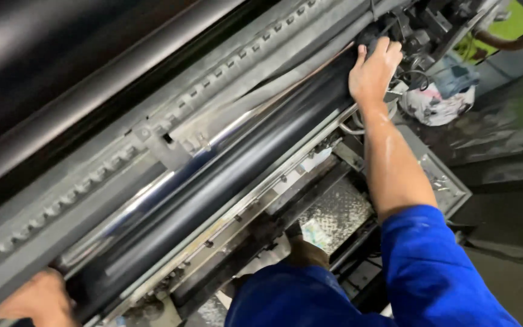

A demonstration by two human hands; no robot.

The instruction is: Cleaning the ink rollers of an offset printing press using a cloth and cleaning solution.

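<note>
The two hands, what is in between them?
In the head view, a long black roller runs between them. The left hand is at its near end, the right hand at its far end.

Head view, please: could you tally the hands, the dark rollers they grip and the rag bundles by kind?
Hands: 2, the right hand and the left hand, one at each end of the roller
Dark rollers gripped: 1, the black roller
Rag bundles: 1, the rag bundle
Total: 4
</note>
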